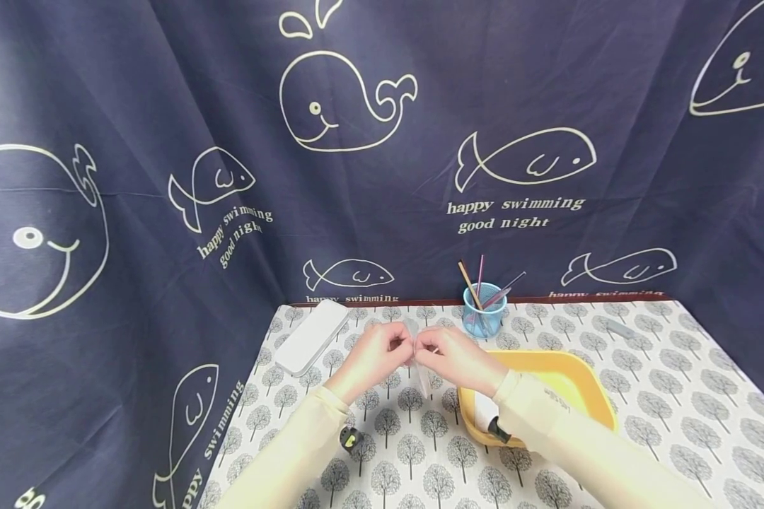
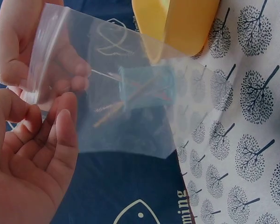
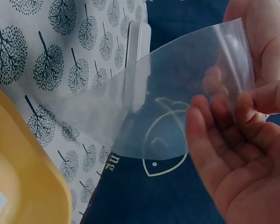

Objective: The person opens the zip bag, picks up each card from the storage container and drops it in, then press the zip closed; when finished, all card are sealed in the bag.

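Note:
A clear plastic zip bag [image 2: 102, 140] hangs between both hands, its strip edge near the fingers. My left hand [image 1: 382, 350] pinches this edge between thumb and forefinger. Close beside it, my right hand [image 1: 452, 353] pinches the same edge, the fingertips of both hands nearly meeting. In the right wrist view the bag [image 3: 172, 88] spreads out flat and see-through, with no contents visible. Whether its mouth is parted cannot be made out. Both hands are raised over the table, left of a yellow tray [image 1: 601, 403].
A blue mesh pen cup [image 1: 484, 318] with several pencils and pens stands at the back. To the left lies a white case [image 1: 312, 336]. The tray holds a white item [image 1: 484, 408]. A small grey object [image 1: 620, 329] lies at the back right. A dark curtain hangs behind the table.

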Demonstrator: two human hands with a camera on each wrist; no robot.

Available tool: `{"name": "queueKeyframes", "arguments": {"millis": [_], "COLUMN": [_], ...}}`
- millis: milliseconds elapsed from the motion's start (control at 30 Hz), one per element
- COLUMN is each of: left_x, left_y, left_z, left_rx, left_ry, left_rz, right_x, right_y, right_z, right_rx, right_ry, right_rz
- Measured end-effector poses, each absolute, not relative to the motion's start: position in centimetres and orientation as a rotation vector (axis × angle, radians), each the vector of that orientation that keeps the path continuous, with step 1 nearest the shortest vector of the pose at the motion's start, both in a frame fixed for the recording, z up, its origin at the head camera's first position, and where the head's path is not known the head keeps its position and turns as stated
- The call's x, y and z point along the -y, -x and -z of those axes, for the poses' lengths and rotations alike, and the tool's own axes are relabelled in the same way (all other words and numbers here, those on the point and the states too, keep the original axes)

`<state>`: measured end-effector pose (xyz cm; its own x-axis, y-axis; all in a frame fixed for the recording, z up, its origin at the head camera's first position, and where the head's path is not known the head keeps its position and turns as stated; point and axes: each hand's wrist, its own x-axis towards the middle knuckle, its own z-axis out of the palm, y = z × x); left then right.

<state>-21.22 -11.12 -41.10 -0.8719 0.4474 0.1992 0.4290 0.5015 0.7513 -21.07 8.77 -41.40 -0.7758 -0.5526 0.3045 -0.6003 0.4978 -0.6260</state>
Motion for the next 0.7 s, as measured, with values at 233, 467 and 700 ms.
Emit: {"name": "queueKeyframes", "arguments": {"millis": [233, 467, 700], "left_x": [11.10, 11.29, 11.37], "left_y": [21.41, 21.41, 21.44], "left_z": [41.17, 41.35, 41.58], "left_rx": [-2.700, -2.668, -2.664], "left_ry": [-0.795, -0.827, -0.839], "left_rz": [-1.308, -1.304, -1.306], "right_x": [-9.05, -9.10, -9.21], "right_y": [21.39, 21.61, 21.56], "right_z": [41.57, 41.71, 41.64], "right_rx": [2.622, 2.623, 2.624], "right_ry": [-1.057, -1.083, -1.097], "right_rz": [-1.165, -1.163, -1.185]}}
